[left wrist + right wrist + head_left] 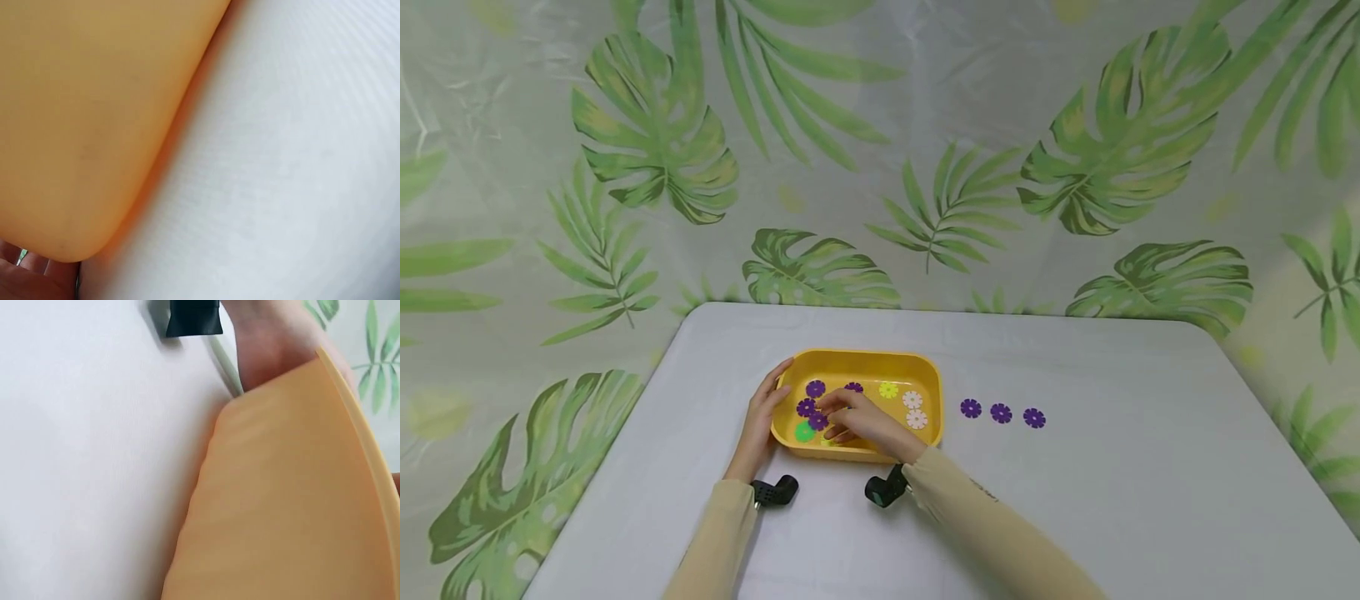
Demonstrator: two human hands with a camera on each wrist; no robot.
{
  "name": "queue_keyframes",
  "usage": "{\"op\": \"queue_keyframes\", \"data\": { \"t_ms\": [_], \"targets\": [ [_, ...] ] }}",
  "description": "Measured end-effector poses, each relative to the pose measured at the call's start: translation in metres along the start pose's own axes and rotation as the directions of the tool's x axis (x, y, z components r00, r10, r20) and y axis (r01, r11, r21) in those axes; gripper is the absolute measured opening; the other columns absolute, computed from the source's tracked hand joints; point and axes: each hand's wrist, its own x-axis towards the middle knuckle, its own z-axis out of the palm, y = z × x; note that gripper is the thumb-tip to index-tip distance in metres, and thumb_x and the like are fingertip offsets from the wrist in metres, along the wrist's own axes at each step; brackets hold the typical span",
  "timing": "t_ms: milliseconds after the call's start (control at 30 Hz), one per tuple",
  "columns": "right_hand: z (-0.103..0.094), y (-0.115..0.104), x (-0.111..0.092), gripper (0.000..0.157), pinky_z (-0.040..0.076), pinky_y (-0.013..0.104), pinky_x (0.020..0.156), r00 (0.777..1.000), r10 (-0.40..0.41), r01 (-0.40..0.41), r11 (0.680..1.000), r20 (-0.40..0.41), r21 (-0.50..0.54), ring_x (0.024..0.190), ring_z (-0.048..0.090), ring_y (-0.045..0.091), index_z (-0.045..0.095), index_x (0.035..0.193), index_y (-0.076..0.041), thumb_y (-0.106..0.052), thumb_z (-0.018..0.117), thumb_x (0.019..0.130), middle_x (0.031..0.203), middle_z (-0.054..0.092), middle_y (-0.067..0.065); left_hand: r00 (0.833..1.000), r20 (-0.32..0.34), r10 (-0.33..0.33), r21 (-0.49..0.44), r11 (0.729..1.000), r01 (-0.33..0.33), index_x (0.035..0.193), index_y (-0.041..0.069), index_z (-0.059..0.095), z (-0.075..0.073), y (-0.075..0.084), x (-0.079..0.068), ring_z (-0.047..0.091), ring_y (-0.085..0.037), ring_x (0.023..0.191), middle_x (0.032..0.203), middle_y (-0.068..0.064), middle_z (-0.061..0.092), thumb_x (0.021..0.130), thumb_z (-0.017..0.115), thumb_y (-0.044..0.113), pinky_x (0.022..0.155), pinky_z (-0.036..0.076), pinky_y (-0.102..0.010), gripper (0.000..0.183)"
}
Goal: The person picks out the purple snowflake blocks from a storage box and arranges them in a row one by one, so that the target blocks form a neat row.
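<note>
Big green leaves cover the pale cloth (947, 108) at the back, and in front of it is a white table (1135, 500). On the table, near the middle, sits a yellow box (865, 360). The left hand (762, 421) holds the box at its left end, thumb at the rim and fingers along the outside. The right hand (867, 419) reaches over the near side, into the box. Its fingers are loosely bent and a little apart — I cannot tell if the tips touch a disc. Near them, at the left, lie three purple discs (815, 389) and a green disc (805, 431). One more purple disc (853, 387) peeks out behind the right hand. A yellow disc (888, 389) and two white discs (917, 418) lie on the right side. Three other purple discs (1001, 413) lie in a row on the table — just right of the box, well apart from the hands. Both arms have tan sleeves (992, 517), and a black camera (775, 490) sits at each wrist.
</note>
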Motion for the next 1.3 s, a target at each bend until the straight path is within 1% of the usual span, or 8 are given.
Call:
{"op": "queue_keyframes", "data": {
  "t_ms": [100, 267, 433, 700, 833, 967, 1067, 1300],
  "targets": [
    [0.008, -0.001, 0.006, 0.031, 0.054, 0.034, 0.080, 1.000, 0.023, -0.023, 1.000, -0.003, -0.007, 0.087, 0.059, 0.024, 0.054, 0.125, 0.003, -0.001, 0.044, 0.097, 0.121, 0.055, 0.016, 1.000, -0.001, 0.007, 0.009, 1.000, -0.007, 0.146, 0.012, 0.040, -0.001, -0.006, 0.003, 0.013, -0.015, 0.143, 0.153, -0.002, 0.030, 0.102, 0.041, 0.014, 0.116, 0.011, -0.035, 0.044],
    [0.015, -0.001, 0.013, 0.031, 0.053, 0.035, 0.081, 0.999, 0.039, -0.041, 0.998, -0.035, -0.048, 0.086, 0.057, 0.025, 0.054, 0.125, 0.004, 0.002, 0.044, 0.096, 0.120, 0.055, 0.015, 1.000, 0.008, -0.004, 0.014, 1.000, 0.004, 0.147, 0.009, 0.037, 0.000, -0.002, 0.003, 0.010, -0.019, 0.144, 0.154, -0.006, 0.028, 0.103, 0.040, 0.012, 0.116, 0.009, -0.037, 0.045],
    [0.016, 0.001, 0.015, 0.029, 0.055, 0.034, 0.079, 0.996, 0.039, -0.046, 0.995, -0.081, -0.088, 0.083, 0.061, 0.026, 0.056, 0.120, 0.006, 0.006, 0.044, 0.094, 0.115, 0.057, 0.014, 1.000, -0.008, 0.020, 0.034, 0.999, -0.020, 0.147, 0.012, 0.039, 0.000, -0.011, 0.006, 0.012, -0.018, 0.144, 0.154, -0.004, 0.029, 0.102, 0.041, 0.016, 0.116, 0.010, -0.037, 0.044],
    [0.011, 0.004, 0.014, 0.022, 0.054, 0.024, 0.056, 0.986, 0.009, -0.029, 0.993, -0.164, -0.116, 0.060, 0.059, 0.016, 0.059, 0.109, 0.006, 0.010, 0.049, 0.090, 0.080, 0.061, 0.014, 0.999, -0.024, 0.029, 0.030, 0.999, -0.029, 0.145, 0.016, 0.042, 0.001, -0.011, 0.007, 0.016, -0.012, 0.142, 0.152, 0.002, 0.033, 0.101, 0.043, 0.016, 0.115, 0.014, -0.032, 0.044],
    [0.004, 0.006, 0.011, 0.022, 0.051, 0.022, 0.054, 0.987, -0.022, 0.011, 0.997, -0.158, -0.074, 0.058, 0.055, 0.014, 0.060, 0.110, 0.005, 0.008, 0.049, 0.091, 0.082, 0.062, 0.012, 0.999, -0.013, 0.042, 0.033, 0.999, -0.042, 0.146, 0.016, 0.041, 0.000, -0.011, 0.006, 0.015, -0.012, 0.142, 0.152, 0.002, 0.032, 0.101, 0.043, 0.017, 0.115, 0.013, -0.032, 0.045],
    [-0.009, 0.004, -0.001, 0.021, 0.053, 0.025, 0.059, 0.992, -0.042, 0.041, 0.999, -0.118, -0.011, 0.062, 0.054, 0.015, 0.060, 0.112, 0.005, 0.003, 0.050, 0.093, 0.086, 0.061, 0.011, 1.000, -0.010, 0.029, 0.018, 0.999, -0.029, 0.146, 0.016, 0.041, 0.000, -0.012, 0.005, 0.015, -0.011, 0.142, 0.152, 0.003, 0.032, 0.102, 0.043, 0.018, 0.115, 0.013, -0.031, 0.044],
    [-0.026, -0.001, -0.014, 0.021, 0.055, 0.028, 0.064, 0.992, -0.065, 0.064, 0.998, -0.106, -0.006, 0.063, 0.055, 0.015, 0.061, 0.112, 0.005, 0.001, 0.051, 0.094, 0.083, 0.061, 0.012, 1.000, -0.013, 0.010, 0.004, 1.000, -0.010, 0.146, 0.017, 0.041, 0.000, -0.011, 0.004, 0.014, -0.010, 0.142, 0.152, 0.004, 0.031, 0.102, 0.043, 0.017, 0.115, 0.012, -0.030, 0.044],
    [-0.085, -0.013, -0.050, 0.024, 0.055, 0.029, 0.067, 0.985, -0.100, 0.091, 0.994, -0.137, -0.068, 0.066, 0.056, 0.017, 0.058, 0.117, 0.005, -0.005, 0.051, 0.096, 0.084, 0.059, 0.012, 1.000, 0.004, -0.017, -0.006, 1.000, 0.017, 0.148, 0.009, 0.036, 0.004, 0.008, -0.005, 0.010, -0.018, 0.144, 0.155, -0.005, 0.025, 0.102, 0.040, 0.010, 0.116, 0.011, -0.036, 0.046]
  ]
}}
